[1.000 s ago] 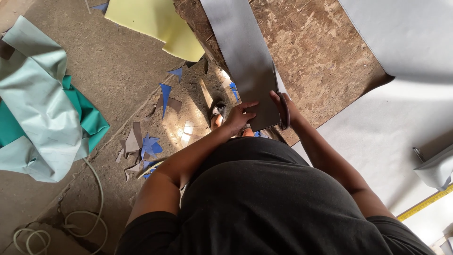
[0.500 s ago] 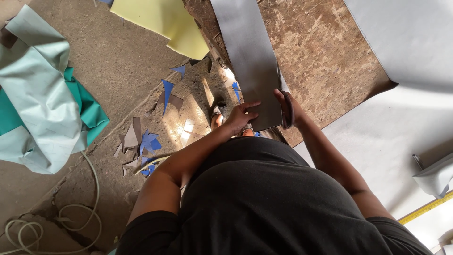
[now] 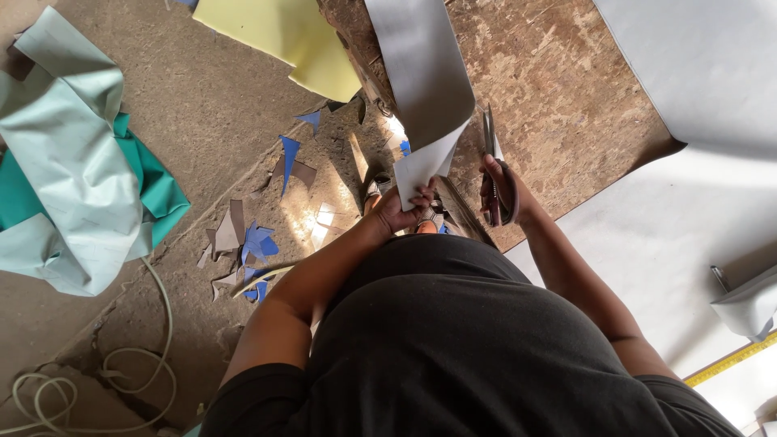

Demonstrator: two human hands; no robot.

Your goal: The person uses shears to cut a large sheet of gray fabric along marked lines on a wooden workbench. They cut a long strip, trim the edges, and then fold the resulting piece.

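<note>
A long grey strip of sheet material [image 3: 421, 73] hangs off the edge of a worn wooden table [image 3: 558, 105] and curls back on itself. My left hand [image 3: 401, 212] pinches the strip's lower end, which shows its pale underside. My right hand [image 3: 503, 188] grips a pair of scissors [image 3: 489, 150], blades pointing up beside the strip's right edge. Whether the blades touch the strip, I cannot tell.
A big grey sheet [image 3: 696, 73] covers the table's right side. On the concrete floor lie a teal and pale green sheet [image 3: 73, 178], a yellow sheet [image 3: 283, 36], blue and brown offcuts [image 3: 259, 235] and a pale cord [image 3: 105, 380]. A yellow tape measure [image 3: 728, 364] lies at right.
The strip's lower end has folded up, showing its pale underside, with my left hand still on it. My right hand has drawn back from the strip, and the scissors now show.
</note>
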